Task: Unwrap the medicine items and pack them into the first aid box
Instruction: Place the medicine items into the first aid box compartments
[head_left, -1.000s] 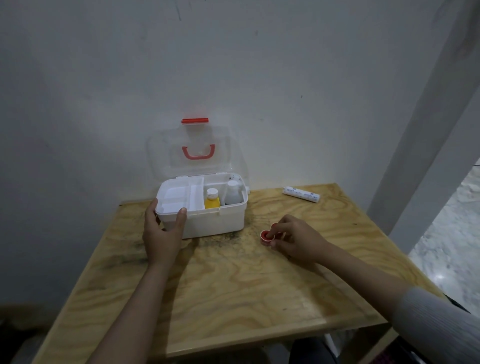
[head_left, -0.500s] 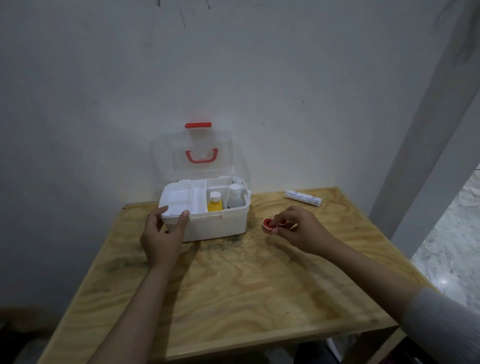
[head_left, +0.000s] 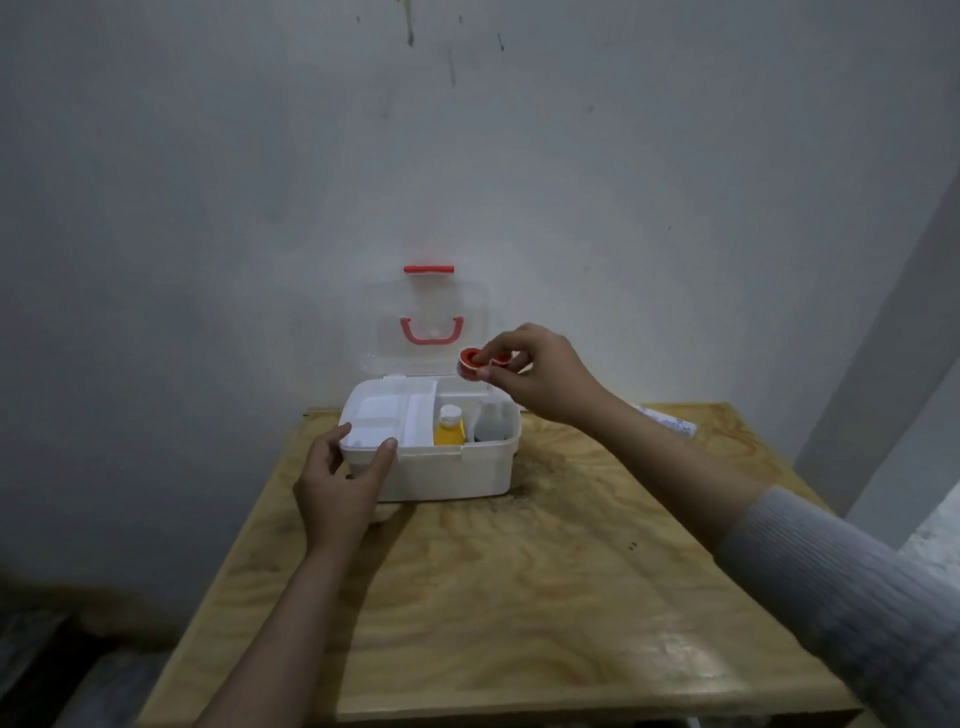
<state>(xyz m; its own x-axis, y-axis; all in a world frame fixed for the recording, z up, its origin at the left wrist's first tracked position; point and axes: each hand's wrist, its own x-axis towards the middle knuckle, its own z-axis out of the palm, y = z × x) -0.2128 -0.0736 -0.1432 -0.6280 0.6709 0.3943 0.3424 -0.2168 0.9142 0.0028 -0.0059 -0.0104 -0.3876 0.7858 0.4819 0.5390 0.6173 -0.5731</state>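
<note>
The white first aid box (head_left: 457, 475) stands open at the back of the wooden table (head_left: 519, 597), its clear lid (head_left: 431, 322) with red handle leaning on the wall. Inside the right compartment stand a yellow bottle (head_left: 449, 430) and a whitish bottle (head_left: 490, 423); a white tray fills the left part. My left hand (head_left: 340, 486) grips the box's front left corner. My right hand (head_left: 535, 376) holds a small red and white tape roll (head_left: 470, 364) in its fingertips above the box's right compartment.
A white wrapped tube (head_left: 670, 422) lies on the table at the back right, partly hidden behind my right forearm. The grey wall is right behind the box. A pale pillar rises to the right of the table.
My right hand lifted the red tape roll off the table and carried it up and left over the open box. My left hand kept its hold on the box.
</note>
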